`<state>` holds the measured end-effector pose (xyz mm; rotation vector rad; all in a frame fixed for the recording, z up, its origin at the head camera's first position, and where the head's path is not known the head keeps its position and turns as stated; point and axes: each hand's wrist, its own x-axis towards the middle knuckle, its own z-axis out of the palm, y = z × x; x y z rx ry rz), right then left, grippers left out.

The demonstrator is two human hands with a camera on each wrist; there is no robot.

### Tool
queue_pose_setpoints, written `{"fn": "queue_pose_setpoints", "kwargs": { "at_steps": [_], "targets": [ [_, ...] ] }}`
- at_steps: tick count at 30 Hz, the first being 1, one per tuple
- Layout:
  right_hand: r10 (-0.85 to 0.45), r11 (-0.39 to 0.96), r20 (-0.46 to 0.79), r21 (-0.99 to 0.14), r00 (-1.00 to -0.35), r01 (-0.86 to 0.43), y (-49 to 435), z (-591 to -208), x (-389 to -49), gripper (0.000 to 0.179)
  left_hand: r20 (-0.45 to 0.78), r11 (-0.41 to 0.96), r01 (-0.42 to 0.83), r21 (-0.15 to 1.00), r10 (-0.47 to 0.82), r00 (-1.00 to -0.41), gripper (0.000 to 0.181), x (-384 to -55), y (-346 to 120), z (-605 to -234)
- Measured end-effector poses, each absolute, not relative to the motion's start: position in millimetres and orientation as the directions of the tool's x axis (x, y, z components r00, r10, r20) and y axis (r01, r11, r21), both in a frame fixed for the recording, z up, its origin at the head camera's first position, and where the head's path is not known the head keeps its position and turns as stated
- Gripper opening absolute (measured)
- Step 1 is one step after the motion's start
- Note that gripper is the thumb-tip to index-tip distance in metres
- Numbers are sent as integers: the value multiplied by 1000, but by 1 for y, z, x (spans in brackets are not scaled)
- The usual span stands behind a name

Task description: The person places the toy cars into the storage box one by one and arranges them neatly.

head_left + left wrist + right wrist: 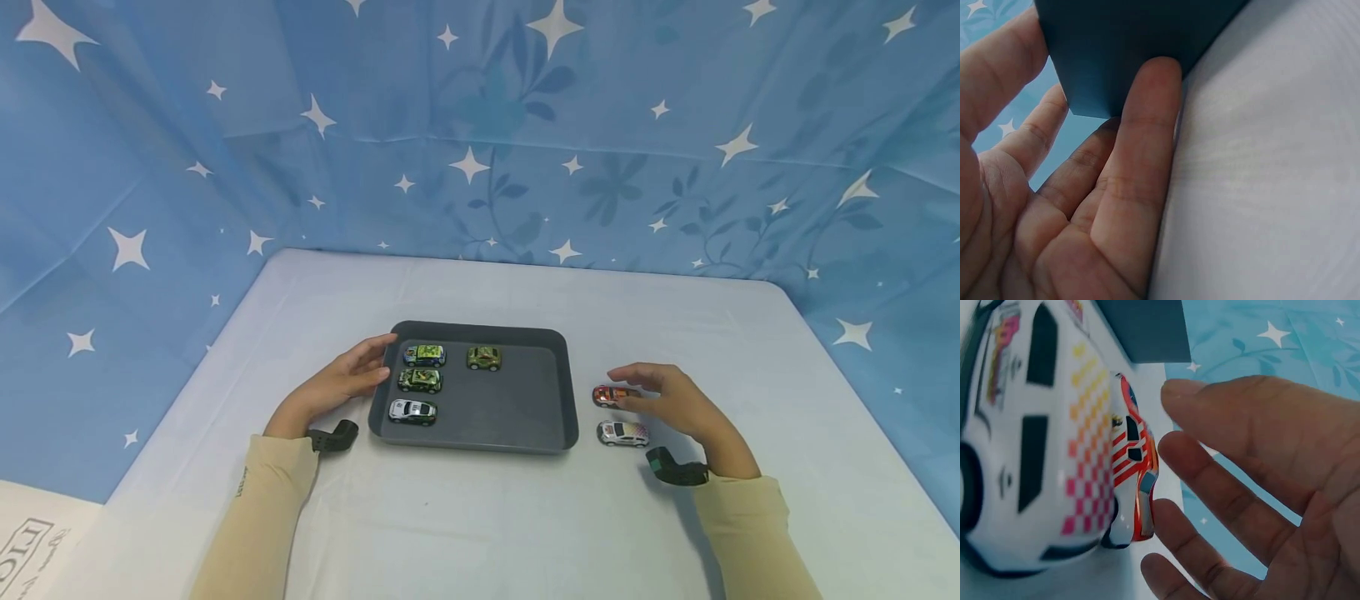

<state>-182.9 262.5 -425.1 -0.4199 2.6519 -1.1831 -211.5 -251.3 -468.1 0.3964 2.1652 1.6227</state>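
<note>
My left hand (347, 377) is at the left side of a dark grey tray (517, 408), its fingertips touching the outer wall, as the left wrist view shows up close. Over on the right, my right hand (675, 402) hovers at a red toy car (603, 395), thumb and fingers apart around it. In the right wrist view the fingertips stand just beside that car, which has red and white stripes. Nearer to me is a white toy car (622, 433) with a pink and yellow checker pattern.
Inside the tray, a yellow-green toy car (424, 356), a green camouflage car (420, 381) and a white-and-black car (412, 412) form a left column. A camouflage car (483, 358) sits at the back middle. A blue star-patterned curtain (480, 150) hangs behind the white table (480, 533).
</note>
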Motion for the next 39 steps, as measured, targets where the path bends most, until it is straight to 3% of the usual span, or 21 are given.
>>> {"fn": "queue_pose_setpoints", "kwargs": {
  "at_steps": [39],
  "targets": [
    [-234, 782, -134, -615, -963, -105, 263, -435, -184, 35, -151, 294, -15, 956, 443, -884, 70, -210, -252, -467]
  ]
}}
